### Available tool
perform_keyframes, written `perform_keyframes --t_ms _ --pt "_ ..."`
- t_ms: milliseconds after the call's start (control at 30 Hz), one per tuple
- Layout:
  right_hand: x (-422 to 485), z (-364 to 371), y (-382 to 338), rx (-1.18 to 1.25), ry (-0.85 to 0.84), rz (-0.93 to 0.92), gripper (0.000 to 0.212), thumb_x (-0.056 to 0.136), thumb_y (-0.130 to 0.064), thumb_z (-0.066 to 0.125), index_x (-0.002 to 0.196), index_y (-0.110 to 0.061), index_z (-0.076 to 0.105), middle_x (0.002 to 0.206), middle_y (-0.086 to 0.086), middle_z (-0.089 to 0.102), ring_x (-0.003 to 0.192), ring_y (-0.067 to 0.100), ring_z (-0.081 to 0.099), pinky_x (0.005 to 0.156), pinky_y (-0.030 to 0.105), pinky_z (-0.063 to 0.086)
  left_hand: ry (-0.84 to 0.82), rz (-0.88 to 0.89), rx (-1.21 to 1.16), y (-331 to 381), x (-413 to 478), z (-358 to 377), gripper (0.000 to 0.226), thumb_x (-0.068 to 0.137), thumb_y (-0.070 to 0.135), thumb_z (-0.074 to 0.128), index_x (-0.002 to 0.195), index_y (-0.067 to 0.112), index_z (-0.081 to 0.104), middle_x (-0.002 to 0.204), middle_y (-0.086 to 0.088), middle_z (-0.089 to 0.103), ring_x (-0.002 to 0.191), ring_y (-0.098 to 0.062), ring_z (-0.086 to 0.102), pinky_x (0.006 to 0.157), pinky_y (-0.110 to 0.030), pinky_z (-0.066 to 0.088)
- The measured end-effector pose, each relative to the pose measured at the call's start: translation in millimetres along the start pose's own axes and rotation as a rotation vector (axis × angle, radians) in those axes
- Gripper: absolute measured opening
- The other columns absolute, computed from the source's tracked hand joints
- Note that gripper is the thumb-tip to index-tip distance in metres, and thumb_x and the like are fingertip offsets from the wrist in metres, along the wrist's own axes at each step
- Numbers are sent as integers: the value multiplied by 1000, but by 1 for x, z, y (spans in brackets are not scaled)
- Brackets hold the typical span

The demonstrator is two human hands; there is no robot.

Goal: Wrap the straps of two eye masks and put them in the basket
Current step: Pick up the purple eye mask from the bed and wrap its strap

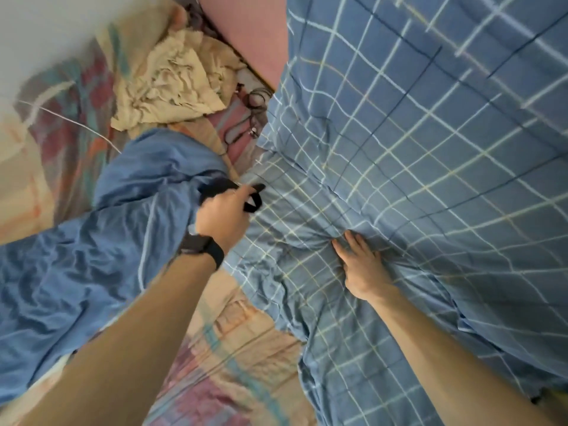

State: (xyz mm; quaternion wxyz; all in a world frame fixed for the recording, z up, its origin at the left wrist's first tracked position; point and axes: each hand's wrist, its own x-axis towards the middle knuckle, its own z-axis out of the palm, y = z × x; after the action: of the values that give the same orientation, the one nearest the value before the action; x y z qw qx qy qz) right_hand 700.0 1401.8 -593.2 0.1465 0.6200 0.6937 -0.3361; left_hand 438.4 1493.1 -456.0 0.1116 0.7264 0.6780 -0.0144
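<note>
Eye mask (215,187) in black cloth sits right at the fingertips of the left hand (222,219), whose fingers are curled down over its middle so that most of the body is hidden beneath the knuckles; I judge them closed on it, though the blur leaves the grip itself unclear. One dark end shows beyond the fingers on the side toward the plain blue sheet (101,235), and a strap loop (253,202) hangs out on the opposite side, toward the checked duvet (430,179), so the long axis runs crosswise to the fingers rather than along them. The left hand is plainly the nearer one. The right hand (361,269) lies well apart from the mask, back toward the body and to the loop side, its fingers spread flat and pressing on the duvet, gripping nothing. For wrapping, the loose loop is what matters, and it points toward the free right hand, which would have to come forward to reach it. Only one mask can be made out; no second mask and no basket show, and a black band (203,245) circles the left wrist
</note>
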Motion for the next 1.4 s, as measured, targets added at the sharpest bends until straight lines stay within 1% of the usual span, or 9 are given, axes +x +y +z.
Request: perform_keyframes --t_ms 167,267,433,600,733,900,1167,1267,1400 --pt "-37 -46 -36 35 -74 80 61 98 -25 43 156 -28 21 168 2 8 154 28 11 119 54 25 -79 -169 -534 12 -96 -62 26 92 17 58 116 26 66 96 9 73 85 -10 66 65 -16 50" --pt "-104 -67 -88 520 -49 -7 45 101 -37 44 143 -22 48 152 3 48 136 20 48 107 33 38 -164 -261 -805 14 -147 -96 22 91 16 61 108 28 67 91 24 66 77 11 62 62 -5 44" --pt "-253 -90 -153 1276 -39 -128 28 83 -63 55 100 -48 72 102 -16 77 97 0 71 80 21 54 -267 -390 -1071 21 -231 -140 31 85 8 61 113 22 67 101 -1 70 86 -20 66 74 -35 53" --pt "-347 -87 -173 1240 37 -195 32 78 -36 75 106 -22 73 90 9 79 90 23 73 75 29 53 -207 -437 -1289 21 -315 -174 29 89 7 64 115 18 64 103 -12 69 84 -25 65 72 -38 51" --pt "-404 -76 -184 1222 129 -153 7 87 -20 75 93 -25 75 76 0 76 72 6 70 61 12 49 -64 -461 -1049 17 -392 -184 69 84 39 72 143 34 36 135 -1 47 117 -23 56 100 -47 49" --pt "-468 -53 -222 1194 147 -139 11 89 -24 72 81 -17 75 76 -3 75 69 6 65 61 18 46 -72 26 -621 16 -486 -195 86 64 75 67 141 58 32 152 24 32 135 -6 31 109 -32 32" --pt "-567 -16 -290 1230 10 -374 52 94 -32 63 88 18 51 81 20 43 75 31 40 70 35 33 -5 -37 -861 -31 -592 -212 15 81 44 73 95 50 74 86 31 71 78 12 62 65 -9 43" --pt "-592 3 -304 1085 -77 -520 47 91 -37 66 116 2 61 107 25 66 100 36 64 87 40 48 41 -130 -1102 -58 -628 -221 5 83 44 75 87 42 77 77 22 72 68 3 61 61 -12 42" --pt "-611 42 -320 780 -124 -560 25 84 -31 75 94 -8 70 101 -5 69 105 13 60 93 37 43 136 -290 -1352 -87 -667 -235 33 80 43 76 96 14 74 86 -1 67 79 -19 63 71 -45 55"
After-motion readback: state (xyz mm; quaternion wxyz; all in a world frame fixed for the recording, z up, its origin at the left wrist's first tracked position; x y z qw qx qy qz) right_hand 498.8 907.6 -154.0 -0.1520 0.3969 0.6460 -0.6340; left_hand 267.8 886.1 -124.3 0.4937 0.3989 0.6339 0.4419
